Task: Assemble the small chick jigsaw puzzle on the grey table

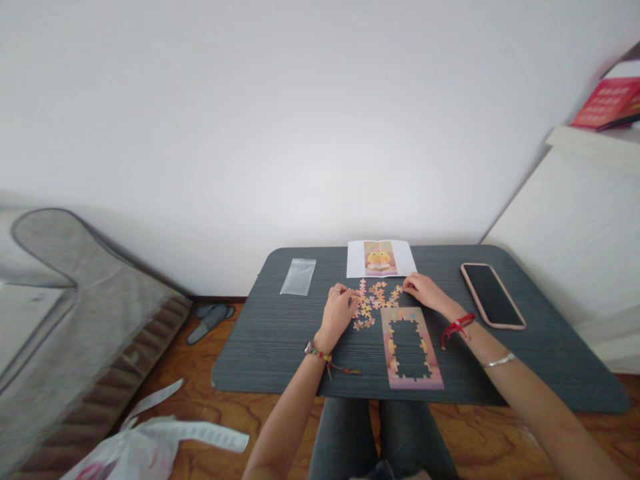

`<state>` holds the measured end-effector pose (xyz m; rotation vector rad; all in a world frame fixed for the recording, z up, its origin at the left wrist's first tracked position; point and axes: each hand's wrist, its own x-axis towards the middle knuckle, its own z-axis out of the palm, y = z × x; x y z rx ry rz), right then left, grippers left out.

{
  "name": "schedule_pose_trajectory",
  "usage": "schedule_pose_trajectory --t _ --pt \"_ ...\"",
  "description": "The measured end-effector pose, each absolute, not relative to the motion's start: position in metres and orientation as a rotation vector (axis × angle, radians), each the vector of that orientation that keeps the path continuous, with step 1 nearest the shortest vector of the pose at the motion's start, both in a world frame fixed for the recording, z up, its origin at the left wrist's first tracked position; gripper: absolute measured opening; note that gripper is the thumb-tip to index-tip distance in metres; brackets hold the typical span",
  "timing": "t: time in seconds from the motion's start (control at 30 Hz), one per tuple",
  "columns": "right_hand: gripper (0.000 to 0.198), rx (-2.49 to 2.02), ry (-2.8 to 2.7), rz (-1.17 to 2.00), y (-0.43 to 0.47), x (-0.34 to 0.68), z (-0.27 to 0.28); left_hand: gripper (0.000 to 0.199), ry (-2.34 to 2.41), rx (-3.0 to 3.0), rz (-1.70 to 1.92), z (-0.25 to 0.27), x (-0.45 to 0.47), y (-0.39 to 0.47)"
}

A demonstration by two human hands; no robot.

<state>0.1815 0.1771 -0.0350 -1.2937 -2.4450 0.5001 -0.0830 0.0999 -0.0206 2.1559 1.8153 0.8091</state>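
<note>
Loose jigsaw puzzle pieces in pink, orange and yellow lie spread in a group on the dark table. My left hand is at the left side of the group, its fingers curled and closed on a puzzle piece at the edge. At the right side my right hand has thumb and fingers pinched together at another puzzle piece. The puzzle frame, a printed border with notched inner edges, lies nearer to me, with the table showing through its middle. Behind the pieces is a folded sheet with a yellow character picture.
A clear plastic bag lies at the table's back left, and a phone lies on the right of the table. A grey sofa, slippers and a white bag are at the left. A white wall stands behind.
</note>
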Motion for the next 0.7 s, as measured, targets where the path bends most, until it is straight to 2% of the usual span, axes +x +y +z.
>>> schedule_pose_trajectory --t 0.7 --pt "0.014 -1.214 -2.540 0.442 0.178 0.193 -0.038 0.013 1.787 2.199 0.910 -0.020 -0.077 0.084"
